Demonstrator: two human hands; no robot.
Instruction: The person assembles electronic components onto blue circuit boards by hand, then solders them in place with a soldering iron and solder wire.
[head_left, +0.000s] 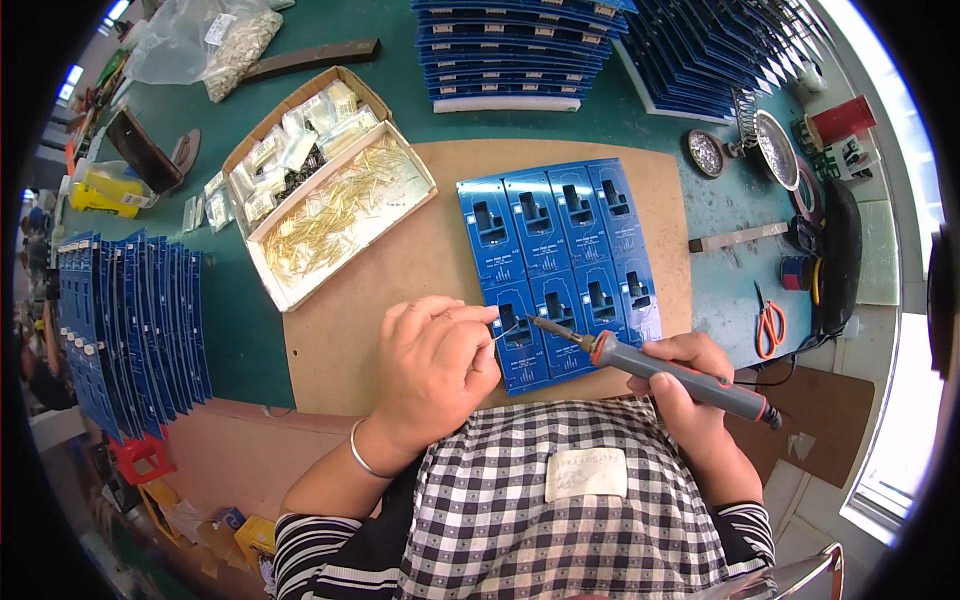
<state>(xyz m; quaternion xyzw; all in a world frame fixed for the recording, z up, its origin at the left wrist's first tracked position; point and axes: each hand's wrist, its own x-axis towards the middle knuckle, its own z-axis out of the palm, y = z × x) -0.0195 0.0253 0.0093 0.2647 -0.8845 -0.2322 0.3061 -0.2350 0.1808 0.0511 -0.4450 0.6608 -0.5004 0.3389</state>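
Note:
A blue panel of circuit boards (553, 262) with rectangular cutouts lies on a brown board in front of me. My right hand (692, 385) is wrapped round the grey handle of a soldering iron (635, 359). The iron's tip points left, over the panel's near-left cutout. My left hand (438, 358) is closed in a pinch at the panel's near-left edge. Between its fingertips is a thin length of solder wire (507, 332), reaching toward the iron's tip. Whether tip and wire touch, I cannot tell.
A cardboard box (262, 262) of brass pins and small bags stands at left. Stacked blue boards (515, 55) rise at the back, more boards (130, 330) at far left. Orange-handled scissors (770, 328), a solder spool (796, 272) and metal dishes (705, 153) lie at right.

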